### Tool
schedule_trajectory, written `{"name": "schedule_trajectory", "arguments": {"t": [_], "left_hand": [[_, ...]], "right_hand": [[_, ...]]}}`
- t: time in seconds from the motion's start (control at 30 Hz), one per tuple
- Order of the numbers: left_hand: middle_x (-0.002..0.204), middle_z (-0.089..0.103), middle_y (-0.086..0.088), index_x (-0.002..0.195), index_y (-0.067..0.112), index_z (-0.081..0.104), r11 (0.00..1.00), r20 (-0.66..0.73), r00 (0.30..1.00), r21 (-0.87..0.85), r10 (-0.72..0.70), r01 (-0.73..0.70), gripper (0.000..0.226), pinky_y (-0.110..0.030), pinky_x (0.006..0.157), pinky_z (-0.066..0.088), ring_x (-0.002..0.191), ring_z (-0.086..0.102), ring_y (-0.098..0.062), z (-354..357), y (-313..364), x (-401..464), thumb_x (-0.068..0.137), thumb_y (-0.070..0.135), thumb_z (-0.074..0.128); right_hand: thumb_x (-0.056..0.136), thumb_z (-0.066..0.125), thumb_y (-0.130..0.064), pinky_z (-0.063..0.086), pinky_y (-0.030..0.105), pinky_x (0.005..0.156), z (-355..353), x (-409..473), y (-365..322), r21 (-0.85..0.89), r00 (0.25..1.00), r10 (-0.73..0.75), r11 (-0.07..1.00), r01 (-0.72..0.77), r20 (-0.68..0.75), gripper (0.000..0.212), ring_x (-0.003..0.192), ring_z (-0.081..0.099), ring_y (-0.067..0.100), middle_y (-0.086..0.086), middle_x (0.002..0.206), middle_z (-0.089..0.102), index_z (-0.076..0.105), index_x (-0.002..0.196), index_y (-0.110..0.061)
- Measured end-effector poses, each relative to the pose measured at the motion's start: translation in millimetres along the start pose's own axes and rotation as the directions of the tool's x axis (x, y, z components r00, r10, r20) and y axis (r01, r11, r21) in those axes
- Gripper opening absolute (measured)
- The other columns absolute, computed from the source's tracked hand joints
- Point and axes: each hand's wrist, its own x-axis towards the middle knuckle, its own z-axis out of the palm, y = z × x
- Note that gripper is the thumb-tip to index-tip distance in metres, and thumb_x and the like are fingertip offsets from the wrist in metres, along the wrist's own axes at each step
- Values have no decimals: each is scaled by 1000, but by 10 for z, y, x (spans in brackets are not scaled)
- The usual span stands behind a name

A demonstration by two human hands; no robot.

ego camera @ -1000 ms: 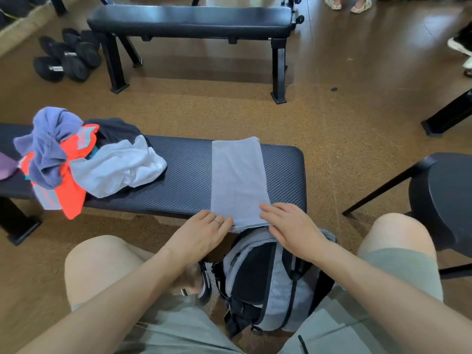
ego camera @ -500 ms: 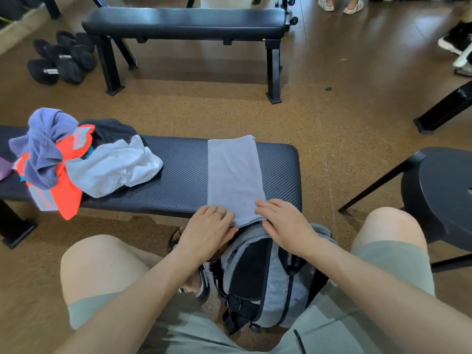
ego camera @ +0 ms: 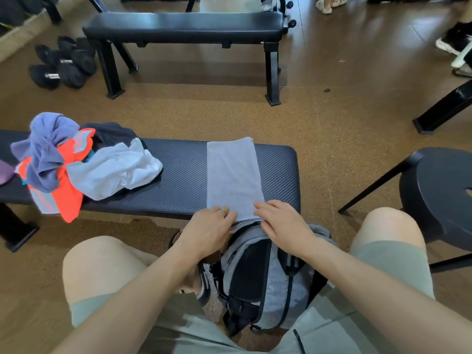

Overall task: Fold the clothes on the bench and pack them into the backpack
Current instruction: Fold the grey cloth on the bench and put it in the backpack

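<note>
A grey cloth, folded into a long strip, lies across the right part of the near black bench. My left hand pinches the strip's near left corner with bent fingers. My right hand holds its near right corner, fingers lying on top and thumb at the edge. Below the hands, a grey and black backpack stands on the floor between my knees. A heap of unfolded clothes in blue, orange, white and black sits on the bench's left part.
A second black bench stands across the brown floor, with black dumbbells to its left. A black stool is close on my right. Other people's feet show at the top right.
My hands have drawn slightly closer together along the near edge of the grey cloth. The cloth and the heap lie as before.
</note>
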Motion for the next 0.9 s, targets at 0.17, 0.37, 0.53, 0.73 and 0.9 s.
{"name": "schedule_trajectory", "arguments": {"t": [0.17,0.37,0.53,0.73,0.9], "left_hand": [[66,52,-3,76,16,53,999,13,1000,51,-5,4,36,-33,52,36,57,53,-26,-4,-76,-101,49,-1,70],[80,52,-1,90,18,50,993,-66,993,-79,-97,92,20,-40,65,45,71,54,-25,39,-22,-155,87,38,51],[71,56,-1,86,17,51,997,-69,995,-27,-74,73,16,-38,57,43,63,60,-26,98,-56,-76,86,19,66],[78,56,0,99,14,56,999,7,999,17,41,-41,36,-34,56,43,67,58,-23,4,-62,-105,65,8,65],[97,54,-3,107,14,53,1000,65,998,4,-26,26,47,-39,72,47,85,55,-25,69,31,-220,76,46,66]], "right_hand": [[98,53,-21,43,40,106,-12,-7,0,19,999,23,1000,-24,27,30,126,51,20,-5,147,54,64,126,-18],[99,51,-23,41,39,108,-42,5,-41,40,998,58,997,-60,36,32,128,49,18,-6,148,53,63,128,-19],[99,50,-22,39,38,109,-93,1,-67,46,996,60,997,-63,59,32,129,47,18,-6,149,52,63,129,-18],[100,49,-22,38,38,110,-144,8,-95,58,993,85,994,-90,80,34,132,45,17,-7,151,50,62,131,-18],[102,46,-25,33,38,113,-175,35,-166,214,964,237,942,-258,120,42,134,42,15,-3,141,56,54,143,-22]]}}
